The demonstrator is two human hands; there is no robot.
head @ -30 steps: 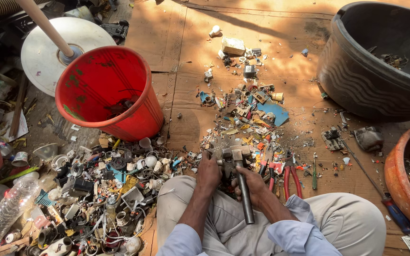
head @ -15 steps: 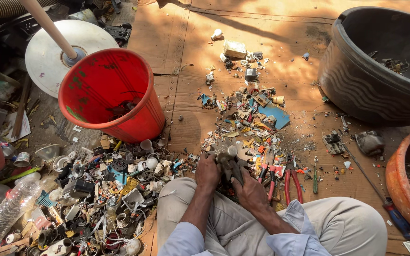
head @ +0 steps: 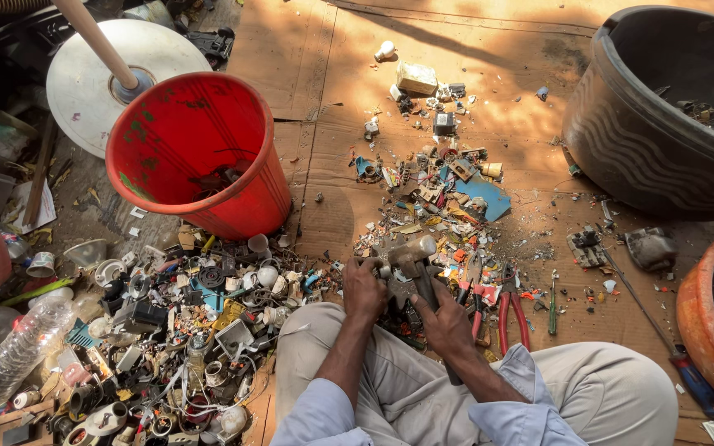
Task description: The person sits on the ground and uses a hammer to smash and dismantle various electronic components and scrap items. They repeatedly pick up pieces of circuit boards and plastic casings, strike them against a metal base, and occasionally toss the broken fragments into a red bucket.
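Glossy red plastic bucket [head: 200,157]; dull metal hammer head [head: 413,252]; floor perhaps matt brown cardboard [head: 307,66].

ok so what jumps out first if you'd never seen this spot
A big red bucket stands upper left, above a dense heap of small scrap parts at lower left. At bottom centre the right hand grips a hammer while the left hand steadies a small piece beneath its head. A large dark tub fills the upper right.

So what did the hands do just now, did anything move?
The hammer in the right hand went from raised down to the small scrap piece, then lifted a little again. The left hand kept hold of that piece. The red bucket and scrap pile stayed put.
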